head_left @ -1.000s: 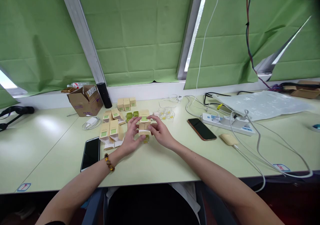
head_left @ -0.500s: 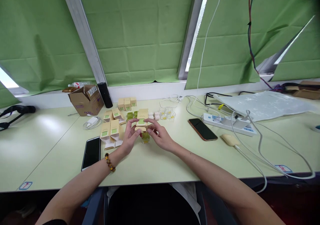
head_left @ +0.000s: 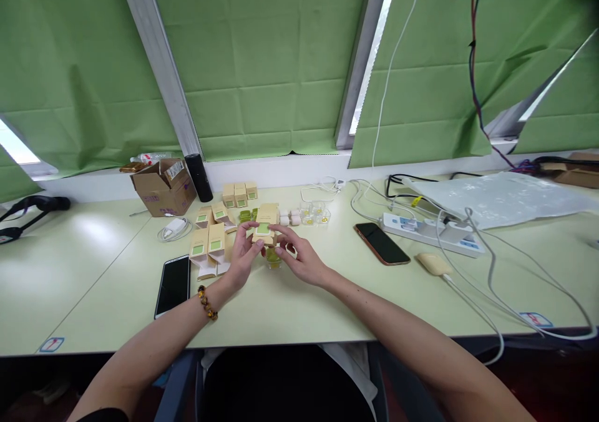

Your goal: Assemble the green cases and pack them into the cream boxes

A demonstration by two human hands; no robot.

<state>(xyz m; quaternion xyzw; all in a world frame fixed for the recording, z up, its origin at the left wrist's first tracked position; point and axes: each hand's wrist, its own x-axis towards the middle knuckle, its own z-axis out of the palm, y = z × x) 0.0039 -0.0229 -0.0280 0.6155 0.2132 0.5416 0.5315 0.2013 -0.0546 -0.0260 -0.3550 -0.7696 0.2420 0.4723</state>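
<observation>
A small cardboard box [head_left: 266, 215] with a green label is held upright above the table. My left hand [head_left: 241, 261] closes on its left side, thumb at the front bottom edge. My right hand [head_left: 303, 261] has its index finger on the box's right side, with the thumb lower and a little away from it. Just under the box stands a small clear cup [head_left: 273, 260] with green contents, partly hidden by the box and fingers. To the left are several more boxes with open flaps [head_left: 216, 240]. Small green pieces [head_left: 245, 216] lie behind my left hand.
Closed small boxes [head_left: 239, 192] stand at the back. Pinkish cylinders [head_left: 290, 217] and clear cups [head_left: 315, 213] sit behind my right hand. Phones lie left [head_left: 173, 284] and right [head_left: 382, 243]. A power strip [head_left: 433, 233], loose cables and a carton [head_left: 163, 188] are also there.
The box's bottom flap, which showed at the front between my thumbs, is now folded in. My right thumb has moved slightly away from the box; the view has shifted slightly.
</observation>
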